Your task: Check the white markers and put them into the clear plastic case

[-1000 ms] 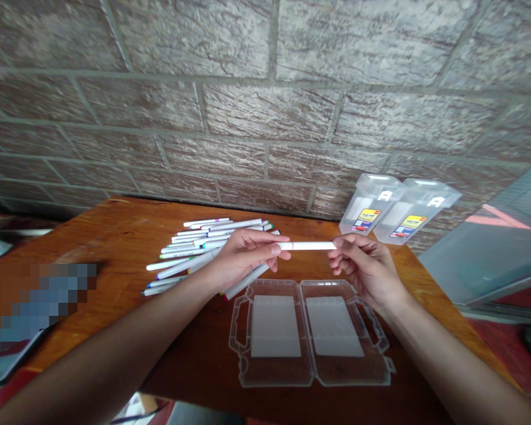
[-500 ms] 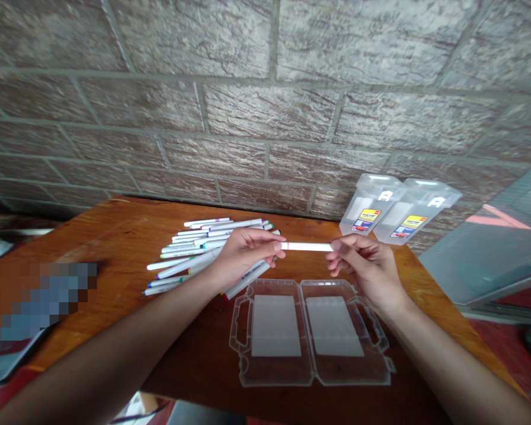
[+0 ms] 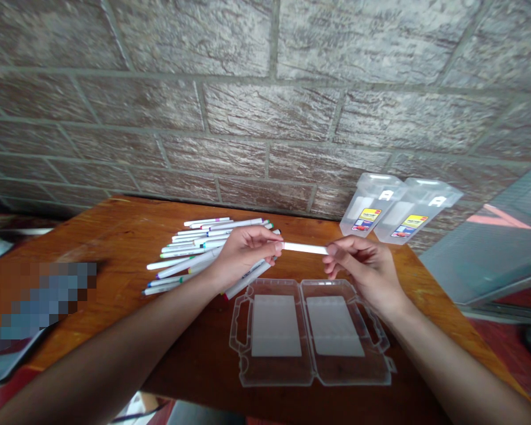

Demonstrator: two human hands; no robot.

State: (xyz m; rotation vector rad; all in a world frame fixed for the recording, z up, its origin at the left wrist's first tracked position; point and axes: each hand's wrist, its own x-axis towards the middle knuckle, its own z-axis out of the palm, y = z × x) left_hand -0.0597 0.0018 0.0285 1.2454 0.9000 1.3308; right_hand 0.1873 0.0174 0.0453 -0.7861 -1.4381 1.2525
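Note:
A white marker point(image 3: 305, 248) is held level in the air between both hands. My left hand point(image 3: 245, 251) pinches its left end between thumb and fingers. At the other end my right hand point(image 3: 365, 260) is closed on it in the same way. Its tips are hidden by the fingers. Beneath the hands an open clear plastic case point(image 3: 310, 330) lies flat, its two halves spread, with a white panel in each half. Behind and left of my left hand lies a loose pile of white markers point(image 3: 177, 252) with coloured ends, partly covered by that hand.
Two translucent plastic containers point(image 3: 400, 218) with labels stand at the back right of the wooden table point(image 3: 115, 236), against the brick wall point(image 3: 239, 106). A device with a blurred-out screen point(image 3: 22, 348) is at the left edge.
My right hand has shifted slightly left along the marker, so less of it shows between the hands. The marker now tilts slightly down to the right.

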